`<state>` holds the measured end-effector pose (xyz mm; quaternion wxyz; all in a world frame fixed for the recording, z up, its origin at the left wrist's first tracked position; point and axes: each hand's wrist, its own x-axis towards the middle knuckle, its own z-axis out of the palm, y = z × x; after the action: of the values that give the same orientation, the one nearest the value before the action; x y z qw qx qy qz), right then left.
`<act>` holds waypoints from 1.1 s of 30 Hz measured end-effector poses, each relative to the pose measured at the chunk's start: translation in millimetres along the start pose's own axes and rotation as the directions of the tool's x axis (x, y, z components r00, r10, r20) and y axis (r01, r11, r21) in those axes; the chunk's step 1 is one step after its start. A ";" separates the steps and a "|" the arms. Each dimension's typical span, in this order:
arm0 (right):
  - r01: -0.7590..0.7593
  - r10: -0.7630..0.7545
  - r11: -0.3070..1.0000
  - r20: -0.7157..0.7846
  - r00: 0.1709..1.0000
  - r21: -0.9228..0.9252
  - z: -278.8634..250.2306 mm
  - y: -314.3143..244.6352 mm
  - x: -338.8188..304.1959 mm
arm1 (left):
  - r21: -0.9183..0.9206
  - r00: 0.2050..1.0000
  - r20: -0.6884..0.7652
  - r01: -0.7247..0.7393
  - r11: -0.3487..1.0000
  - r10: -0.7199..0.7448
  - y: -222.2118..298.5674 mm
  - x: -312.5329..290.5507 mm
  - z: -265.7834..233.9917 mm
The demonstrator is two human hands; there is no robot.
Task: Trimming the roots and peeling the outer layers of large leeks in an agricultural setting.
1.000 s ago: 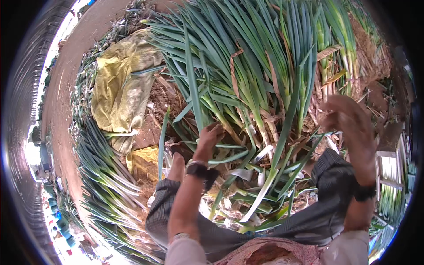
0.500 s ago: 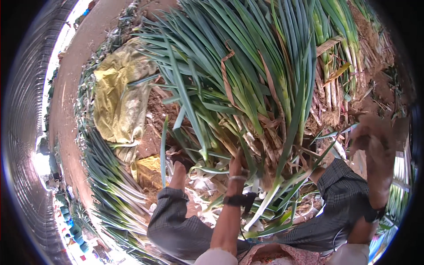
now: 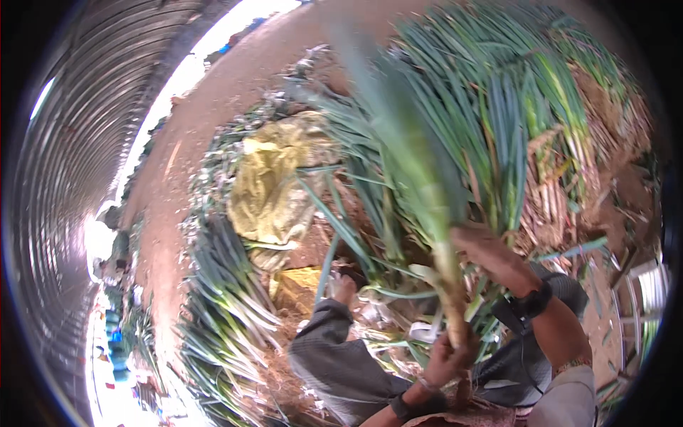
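Green onion heap: right of yellow woven sack. Smaller onion row: below sack in view. Held onion, leaves blurred: right of sack. Left hand clamped round its lower end; right hand at stalk, grip unclear.

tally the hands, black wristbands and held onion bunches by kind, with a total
Hands: 2 (left hand, right hand)
Black wristbands: 2 (left wristband, right wristband)
Held onion bunch: 1, too blurred to count its stalks
Total: 5
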<state>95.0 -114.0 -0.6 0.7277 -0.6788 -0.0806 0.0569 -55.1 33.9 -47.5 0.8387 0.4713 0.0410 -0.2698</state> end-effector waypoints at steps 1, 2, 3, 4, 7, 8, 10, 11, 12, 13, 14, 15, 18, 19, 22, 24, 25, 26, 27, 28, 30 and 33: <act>-0.179 0.182 0.813 0.051 0.982 0.553 2.3 -14.2 -0.2 | 0.024 0.993 0.101 0.051 0.998 -0.053 -0.9 5.2 -2.0; -0.023 0.057 0.746 -0.029 0.998 0.666 1.9 -22.3 0.3 | 0.053 0.973 0.200 0.103 0.993 -0.112 -0.2 9.5 -4.8; 0.043 -0.001 0.675 -0.058 0.998 0.737 -13.1 -14.4 -1.6 | 0.223 0.977 0.192 0.048 0.974 -0.093 7.5 16.8 1.3; 0.109 -0.009 0.674 -0.140 0.990 0.731 -8.3 -31.6 -2.5 | 0.390 0.983 0.172 -0.005 0.921 -0.067 20.1 26.2 5.7; 0.147 -0.067 0.705 -0.142 0.988 0.694 -22.0 -36.5 -5.9 | 0.199 0.980 0.134 -0.172 0.965 0.147 43.2 67.3 17.0; 0.187 -0.091 0.725 -0.176 0.980 0.663 -24.0 -35.7 -7.2 | 0.261 0.968 0.137 -0.238 0.936 0.208 52.0 84.9 23.8; 0.218 -0.111 0.739 -0.204 0.973 0.637 -33.4 -31.3 -5.7 | 0.267 0.966 0.149 -0.244 0.932 0.211 67.4 104.2 42.8; 0.252 -0.114 0.747 -0.255 0.960 0.616 -44.0 -36.1 -7.7 | 0.265 0.961 0.180 -0.255 0.930 0.212 70.2 112.0 53.3; 0.280 -0.115 0.745 -0.296 0.948 0.605 -48.6 -39.6 -8.7 | 0.269 0.961 0.178 -0.254 0.929 0.211 65.3 115.2 50.8; 0.327 -0.137 0.773 -0.360 0.923 0.543 -53.7 -44.7 -9.0 | 0.163 0.981 0.031 -0.193 0.968 0.190 54.3 116.6 44.9; 0.345 -0.164 0.765 -0.354 0.921 0.544 -63.9 -41.5 -6.7 | 0.051 0.980 -0.121 -0.153 0.987 0.158 47.0 113.3 37.5; 0.359 -0.136 0.770 -0.415 0.900 0.527 -69.5 -49.0 -6.5 | 0.040 0.983 -0.139 -0.114 0.993 0.119 43.2 104.3 30.5; 0.342 -0.103 0.784 -0.435 0.895 0.518 -98.4 -33.8 -7.9 | 0.401 0.992 0.123 -0.034 0.915 -0.017 -5.7 72.9 -26.8; 0.326 -0.070 0.851 -0.526 0.848 0.412 -102.3 -25.5 -8.0 | 0.837 0.920 0.389 -0.376 0.398 0.051 -26.6 67.8 -66.3; 0.150 -0.140 0.988 -0.682 0.717 -0.045 -126.2 12.4 -12.5 | 0.962 0.904 0.074 -0.176 -0.210 -0.420 -11.4 64.7 -97.8; -0.047 -0.197 0.953 -0.733 0.651 -0.298 -111.8 13.2 -12.0 | 0.971 0.995 0.058 -0.076 0.226 0.083 15.1 91.2 -78.8; -0.091 -0.138 0.950 -0.664 0.735 -0.298 -110.7 42.1 -5.9 | 0.914 0.924 0.201 -0.297 0.278 0.326 26.8 101.9 -63.5; -0.158 -0.120 0.915 -0.626 0.771 -0.371 -123.7 41.5 -12.2 | 0.760 0.754 0.360 -0.579 0.296 0.550 33.8 124.2 -24.3; -0.061 -0.168 0.943 -0.626 0.761 -0.328 -91.8 33.7 -11.1 | 0.722 0.787 0.342 -0.570 0.392 0.513 41.4 132.5 1.6; -0.014 -0.161 0.962 -0.606 0.779 -0.274 -84.6 65.6 -5.8 | 0.676 0.816 0.332 -0.555 0.485 0.473 48.8 137.2 21.8; -0.092 -0.046 0.954 -0.441 0.896 -0.286 -34.7 44.2 -4.1 | 0.732 0.729 0.194 -0.554 0.398 0.657 55.5 144.2 27.5; -0.033 0.023 0.999 -0.337 0.941 -0.024 -19.8 25.6 -12.6 | 0.758 0.763 0.055 -0.452 0.470 0.644 71.7 131.0 14.3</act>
<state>87.2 -134.0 -28.0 0.7198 -0.6902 0.0536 -0.0509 89.0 -2.5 -26.8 0.6052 0.7819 -0.1251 0.0819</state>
